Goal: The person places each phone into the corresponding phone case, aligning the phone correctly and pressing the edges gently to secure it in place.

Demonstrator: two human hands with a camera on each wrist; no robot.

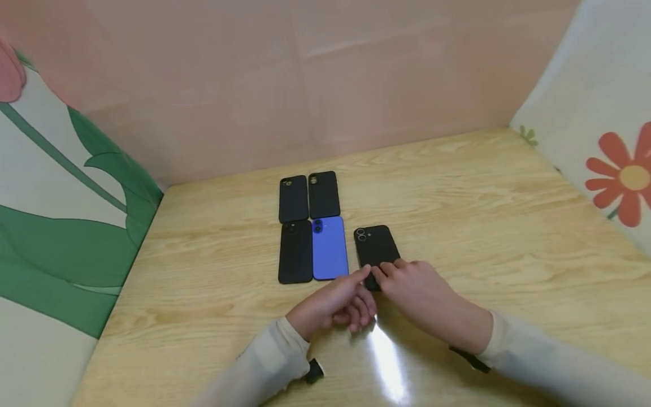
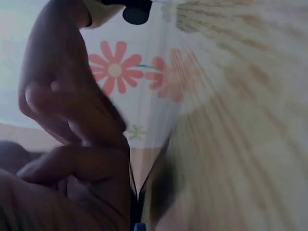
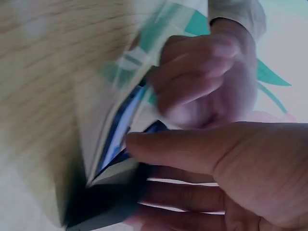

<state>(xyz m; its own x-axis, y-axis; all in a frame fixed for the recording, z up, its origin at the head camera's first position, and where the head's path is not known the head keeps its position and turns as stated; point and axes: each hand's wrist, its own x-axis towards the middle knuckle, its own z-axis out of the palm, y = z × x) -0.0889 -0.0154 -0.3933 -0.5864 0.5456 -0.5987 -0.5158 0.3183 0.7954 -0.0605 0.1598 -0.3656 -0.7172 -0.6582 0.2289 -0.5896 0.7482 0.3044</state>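
Note:
A black phone (image 1: 377, 244) with two ringed camera lenses lies back up on the wooden table, right of a group of phones and cases. My right hand (image 1: 419, 291) grips its near end, thumb and fingers on either side of the dark body (image 3: 108, 197) in the right wrist view. Beside the near left corner is my left hand (image 1: 342, 305), its thumb reaching toward the phone and its other fingers loosely bent. Whether that thumb presses on the phone is hard to tell. The hands cover the phone's near end.
Left of the hands lie a blue phone (image 1: 330, 249) and a black phone or case (image 1: 295, 252). Behind them are two black phone cases (image 1: 293, 199) (image 1: 324, 195). A pink sheet (image 1: 305, 85) backs the table (image 1: 483, 198); flower-printed sheets (image 1: 625, 175) flank it.

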